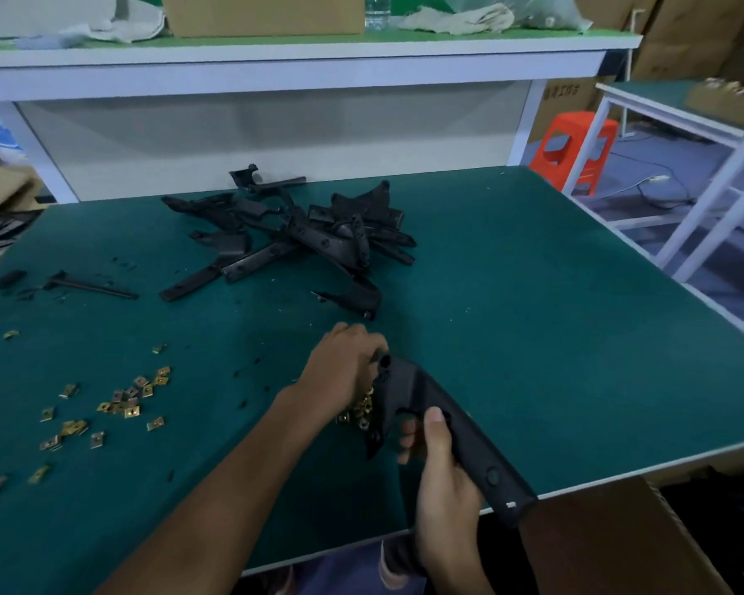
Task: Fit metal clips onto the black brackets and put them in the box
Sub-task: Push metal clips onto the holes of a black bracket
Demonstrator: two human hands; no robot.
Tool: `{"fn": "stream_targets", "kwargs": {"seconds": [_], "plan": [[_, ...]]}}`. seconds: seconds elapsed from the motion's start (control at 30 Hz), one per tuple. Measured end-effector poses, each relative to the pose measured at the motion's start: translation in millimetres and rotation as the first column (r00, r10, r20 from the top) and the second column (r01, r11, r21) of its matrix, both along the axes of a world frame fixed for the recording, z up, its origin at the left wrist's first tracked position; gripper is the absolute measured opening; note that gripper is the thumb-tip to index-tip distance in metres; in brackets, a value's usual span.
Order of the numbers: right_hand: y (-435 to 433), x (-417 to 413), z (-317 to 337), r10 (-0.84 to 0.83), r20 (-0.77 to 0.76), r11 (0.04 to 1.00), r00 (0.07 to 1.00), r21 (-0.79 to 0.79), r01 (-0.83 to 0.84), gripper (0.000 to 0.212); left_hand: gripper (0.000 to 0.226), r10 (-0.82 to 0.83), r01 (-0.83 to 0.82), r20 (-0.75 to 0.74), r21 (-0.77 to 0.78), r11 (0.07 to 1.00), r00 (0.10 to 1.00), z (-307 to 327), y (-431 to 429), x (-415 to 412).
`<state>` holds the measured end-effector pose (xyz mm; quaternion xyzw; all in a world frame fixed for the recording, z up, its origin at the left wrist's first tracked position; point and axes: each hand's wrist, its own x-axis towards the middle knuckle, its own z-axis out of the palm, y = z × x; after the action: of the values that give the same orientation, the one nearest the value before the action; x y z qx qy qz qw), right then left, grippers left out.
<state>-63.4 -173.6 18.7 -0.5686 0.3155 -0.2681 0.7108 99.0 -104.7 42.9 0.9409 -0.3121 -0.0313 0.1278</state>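
Green mat (pixel 533 315) — right fingers (pixel 406 438) wrap the bracket (pixel 422 388), left fingers (pixel 368 339) pinch its top.

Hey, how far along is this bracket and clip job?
Done: cannot tell, the cardboard box hides its contents. In hand: the right hand grips one bracket while the left hand holds clips at its top end. Left: the bracket pile and scattered clips.

The right hand (pixel 441 478) grips a black bracket (pixel 430 392) by its long arm; the left hand (pixel 340 371) curls over its far end, gold clips (pixel 359 412) bunched under the palm. Left of that hand loose clips (pixel 125 403) lie on the desk (pixel 555 337), piled brackets (pixel 301 234) beyond.
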Motion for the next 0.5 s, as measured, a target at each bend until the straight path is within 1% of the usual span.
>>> {"fn": "stream_targets", "kwargs": {"seconds": [0.03,0.07,0.1,0.17,0.2,0.23,0.27,0.33,0.37,0.4,0.47,0.5], "plan": [[-0.6,0.3,0.9,0.003,0.022,1.000,1.000,0.031,-0.004,0.010,0.018,0.009,-0.010,-0.022,-0.061,0.998,1.000,0.7,3.3,-1.9],[-2.3,1.0,0.9,0.026,0.033,0.996,0.999,0.080,-0.028,0.013,0.012,0.041,-0.053,-0.074,-0.158,0.986,0.996,2.5,8.0,-5.3],[-4.7,1.7,1.5,0.042,0.044,0.990,0.998,0.136,-0.048,0.017,0.008,0.091,-0.133,-0.162,-0.273,0.953,0.983,5.3,13.4,-9.9],[-11.0,5.6,5.8,0.045,0.134,0.959,0.990,0.271,-0.081,0.019,0.009,0.168,-0.325,-0.348,-0.462,0.825,0.922,11.7,26.2,-24.5],[-13.9,7.2,7.7,0.044,0.182,0.926,0.982,0.361,-0.109,0.023,0.007,0.165,-0.392,-0.423,-0.534,0.749,0.891,13.1,33.0,-34.2],[-15.8,8.5,11.4,0.046,0.208,0.888,0.977,0.439,-0.135,0.026,0.005,0.126,-0.441,-0.493,-0.598,0.669,0.861,12.8,39.7,-45.4],[-17.0,9.4,14.5,0.060,0.220,0.866,0.974,0.473,-0.161,0.031,0.006,0.061,-0.478,-0.553,-0.654,0.587,0.831,12.7,45.9,-58.2],[-15.3,11.6,16.6,0.083,0.240,0.842,0.967,0.502,-0.197,0.039,0.010,-0.090,-0.573,-0.658,-0.707,0.415,0.747,14.5,56.4,-82.8],[-12.7,12.5,17.9,0.090,0.251,0.829,0.964,0.518,-0.212,0.038,0.013,-0.170,-0.627,-0.700,-0.702,0.336,0.693,14.3,60.1,-93.1],[-10.1,13.2,18.7,0.093,0.260,0.820,0.961,0.528,-0.222,0.033,0.013,-0.247,-0.672,-0.727,-0.687,0.277,0.641,14.0,62.6,-102.2],[-5.7,14.8,17.7,0.100,0.266,0.805,0.959,0.544,-0.235,0.025,0.017,-0.331,-0.720,-0.747,-0.656,0.225,0.577,13.6,63.4,-115.6],[-4.8,14.7,17.8,0.110,0.265,0.805,0.958,0.542,-0.243,0.024,0.017,-0.337,-0.727,-0.748,-0.653,0.214,0.572,12.8,62.7,-119.7]]}}
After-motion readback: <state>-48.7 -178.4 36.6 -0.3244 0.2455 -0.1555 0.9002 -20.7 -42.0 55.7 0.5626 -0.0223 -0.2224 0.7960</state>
